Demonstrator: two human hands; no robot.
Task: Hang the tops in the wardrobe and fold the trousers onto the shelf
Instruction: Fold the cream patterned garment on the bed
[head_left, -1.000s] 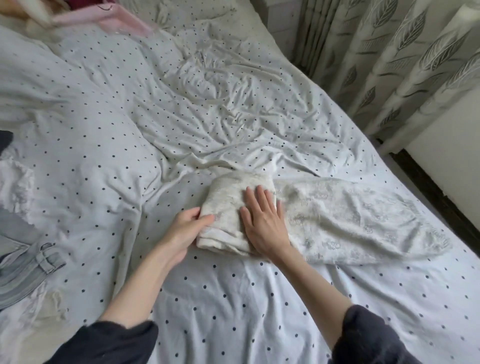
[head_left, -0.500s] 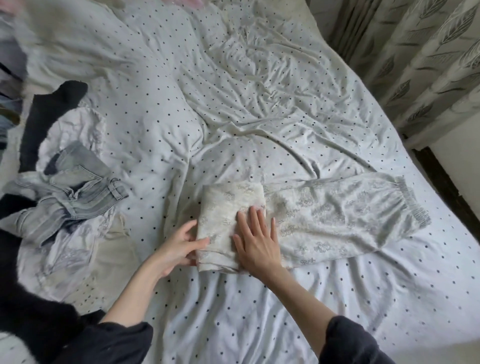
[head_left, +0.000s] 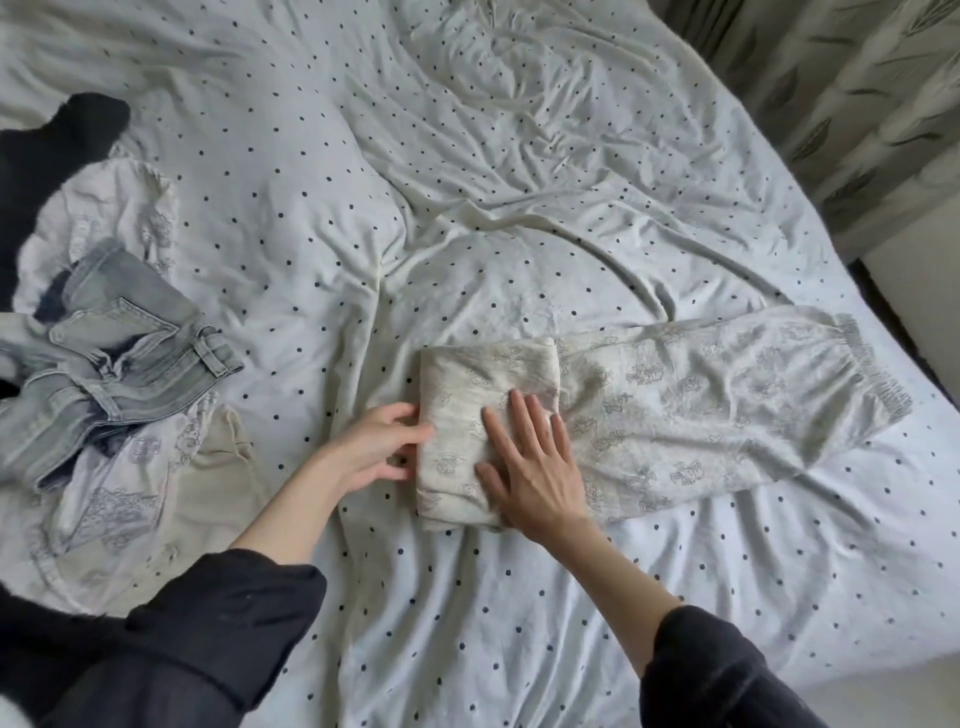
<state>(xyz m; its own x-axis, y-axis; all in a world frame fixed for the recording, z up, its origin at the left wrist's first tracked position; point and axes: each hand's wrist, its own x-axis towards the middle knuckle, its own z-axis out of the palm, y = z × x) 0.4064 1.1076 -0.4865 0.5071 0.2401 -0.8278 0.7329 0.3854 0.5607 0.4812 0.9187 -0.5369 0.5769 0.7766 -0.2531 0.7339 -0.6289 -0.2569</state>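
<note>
Trousers (head_left: 675, 410), pale and printed, lie half-folded at centre frame on our dotted bedspread (head_left: 467, 156), our right hand (head_left: 530, 467) pressing flat on the fold while our left hand (head_left: 374, 447) grasps its edge.

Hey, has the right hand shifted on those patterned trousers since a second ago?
No. The right hand is pressed flat on the folded part of the patterned trousers, beside the fold's edge as before; only the camera moved.
</note>
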